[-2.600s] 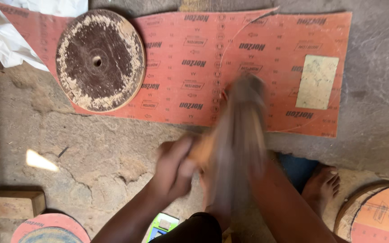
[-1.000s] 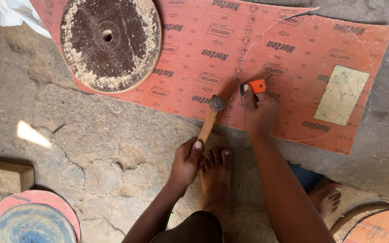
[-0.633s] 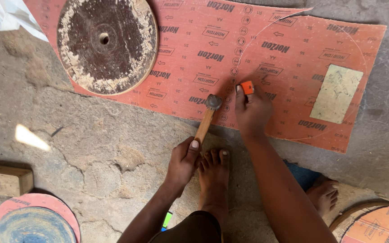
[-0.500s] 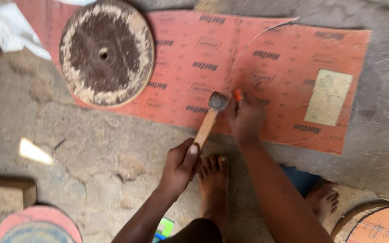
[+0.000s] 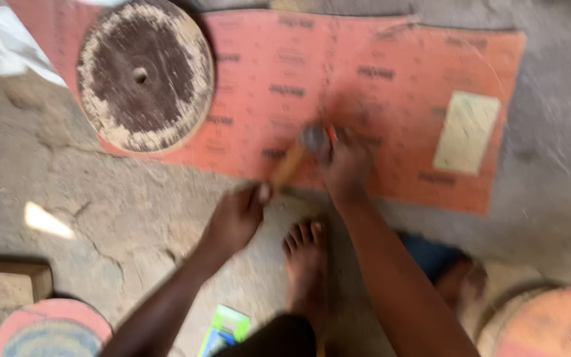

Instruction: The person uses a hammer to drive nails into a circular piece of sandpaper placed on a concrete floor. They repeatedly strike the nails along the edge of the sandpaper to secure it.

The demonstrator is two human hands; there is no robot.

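1. Hammer [image 5: 297, 157]: its wooden handle runs up and to the right from the left hand [image 5: 234, 218], and its metal head sits right beside the fingertips of the right hand [image 5: 345, 168], over the lower edge of the orange sheet [image 5: 365, 79]. The frame is blurred, so I cannot tell whether the head touches the sheet or hangs just above it.
2. Left hand: closed around the low end of the handle. A firmer hold nearer the middle would likely give shorter, surer taps.
3. Right hand: pressed down on the sheet, fingers bunched on a small orange-tipped tool [image 5: 330, 132] just beside the hammer head. Whether it pinches the tool tightly is too smeared to tell. The two hands sit apart, joined only by the hammer's length.
4. Doing it well, as I judge it: keep the small tool upright, fingers low and clear of the striking face, and tap lightly so the sheet does not tear or creep.
5. Bare foot [image 5: 306, 264]: below the hands, near the sheet's edge.
6. Further off: a round worn disc [image 5: 143, 76] lies on the sheet up-left of the left hand; a pale patch [image 5: 467, 132] lies right of the right hand.
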